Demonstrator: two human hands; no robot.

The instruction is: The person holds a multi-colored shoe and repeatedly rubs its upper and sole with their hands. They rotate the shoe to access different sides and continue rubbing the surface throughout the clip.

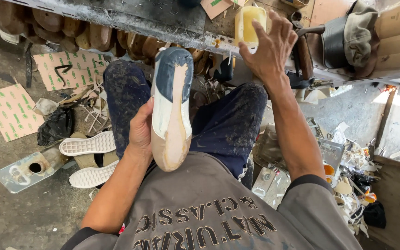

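Note:
My left hand point(140, 131) grips a shoe on its last point(172, 106), sole side up, over my lap. The sole shows a tan insole strip with dark blue upper folded over at the toe and white lining along the edges. My right hand point(270, 46) reaches forward with fingers spread toward a yellowish plastic tub point(250, 24) on the workbench edge point(130, 21), touching or nearly touching its right side. It holds nothing.
Two white rubber soles point(89, 144) lie on the floor at left, beside a metal can point(24, 170), a black bag point(56, 125) and patterned cardboard sheets point(10, 111). Wooden lasts point(61, 28) hang under the bench. Scraps and containers clutter the floor at right point(348, 180).

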